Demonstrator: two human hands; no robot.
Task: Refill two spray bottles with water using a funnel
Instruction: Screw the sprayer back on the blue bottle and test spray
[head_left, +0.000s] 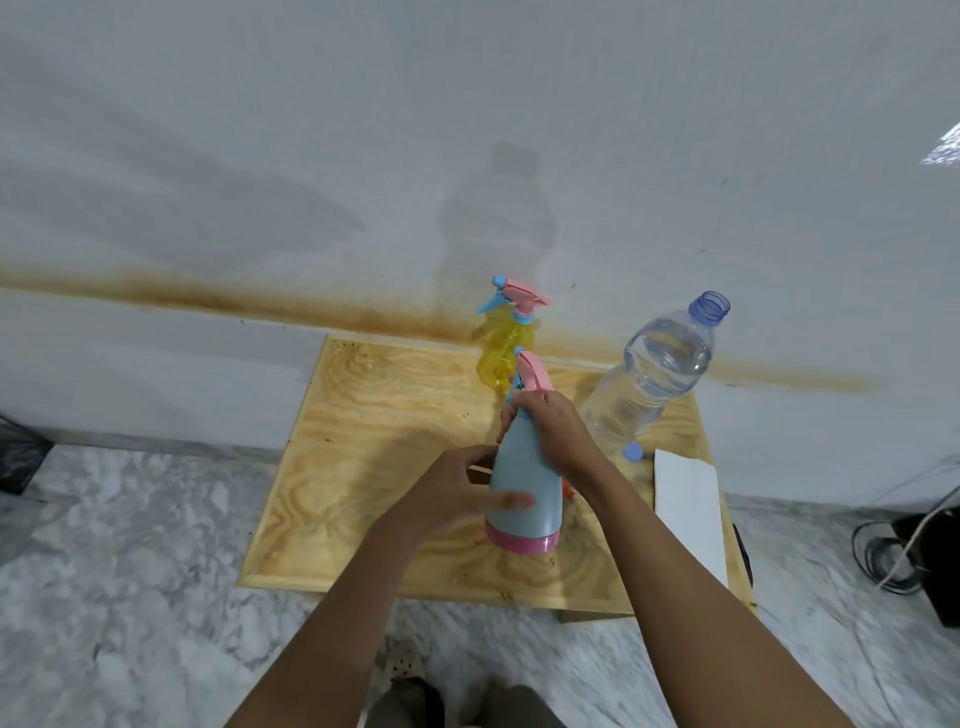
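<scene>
From the head view, the blue spray bottle (524, 483) stands near the middle of the bench (374, 441). The left grip (457, 499) wraps its lower body and the right grip (550, 426) clasps its neck under the pink trigger. Its head partly covers the yellow spray bottle (506, 348) at the wall. The uncapped water bottle (644, 384) stands to the right. Something orange (569, 491) shows behind the right wrist, too hidden to identify.

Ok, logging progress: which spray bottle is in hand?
The blue bottle with the pink base, held by left hand and right hand; the yellow bottle stands alone behind.
</scene>
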